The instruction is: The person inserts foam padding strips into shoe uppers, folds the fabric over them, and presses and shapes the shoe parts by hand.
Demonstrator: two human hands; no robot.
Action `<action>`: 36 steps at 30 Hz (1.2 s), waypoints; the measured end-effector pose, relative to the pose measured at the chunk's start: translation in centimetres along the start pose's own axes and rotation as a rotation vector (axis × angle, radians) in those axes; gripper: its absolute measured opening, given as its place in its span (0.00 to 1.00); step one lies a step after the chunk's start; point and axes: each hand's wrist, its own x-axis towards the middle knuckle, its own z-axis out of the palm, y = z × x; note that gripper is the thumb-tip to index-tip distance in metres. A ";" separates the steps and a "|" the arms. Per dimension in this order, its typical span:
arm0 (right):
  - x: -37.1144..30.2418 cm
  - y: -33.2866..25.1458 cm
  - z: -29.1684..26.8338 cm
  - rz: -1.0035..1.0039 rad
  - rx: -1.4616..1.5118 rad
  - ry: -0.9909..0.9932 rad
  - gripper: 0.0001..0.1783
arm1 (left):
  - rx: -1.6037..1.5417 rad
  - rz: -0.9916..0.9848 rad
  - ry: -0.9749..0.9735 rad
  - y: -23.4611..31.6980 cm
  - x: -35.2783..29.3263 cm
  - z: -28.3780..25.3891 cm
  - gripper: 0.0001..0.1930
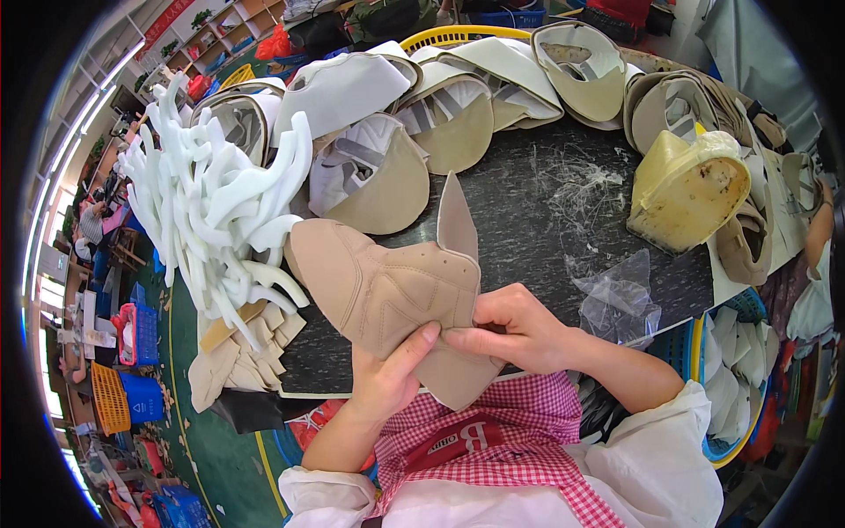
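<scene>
Between my two hands is a beige stitched shoe upper [400, 286], with small eyelet holes and a pointed flap standing up at its far right side. My left hand [392, 374] grips its near edge from below, thumb on top. My right hand [519, 330] pinches the same edge a little to the right, the two thumbs almost touching. The fingers under the piece are hidden. Just beyond it, a similar upper [378, 189] with a beige toe and white lining rests on the dark tabletop [519, 211].
White foam strips [220, 211] heap at the left, above beige fabric pieces [251, 352]. More uppers [449, 123] line the far edge. A stained yellow tub [691, 185] stands right, near clear plastic film [620, 295]. A basket [700, 370] of white pieces sits below the right edge.
</scene>
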 end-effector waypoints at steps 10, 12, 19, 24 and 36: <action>0.2 -0.8 0.8 -0.354 -0.452 0.316 0.16 | -0.001 0.107 -0.020 -1.0 -0.3 -0.7 0.29; -0.1 -0.6 0.7 -0.346 -0.417 0.282 0.17 | 0.009 0.051 -0.069 -1.3 -0.3 -1.0 0.30; 0.1 -0.6 0.7 -0.277 -0.316 0.290 0.16 | -0.153 0.050 -0.176 -2.0 -0.1 -1.6 0.28; -0.5 -0.7 0.2 -0.319 -0.239 0.174 0.09 | -0.095 -0.086 -0.120 -1.9 -0.4 -1.5 0.35; -0.1 -2.0 -1.0 -0.254 -0.302 0.249 0.11 | 0.037 0.149 -0.412 -1.4 1.5 -0.7 0.44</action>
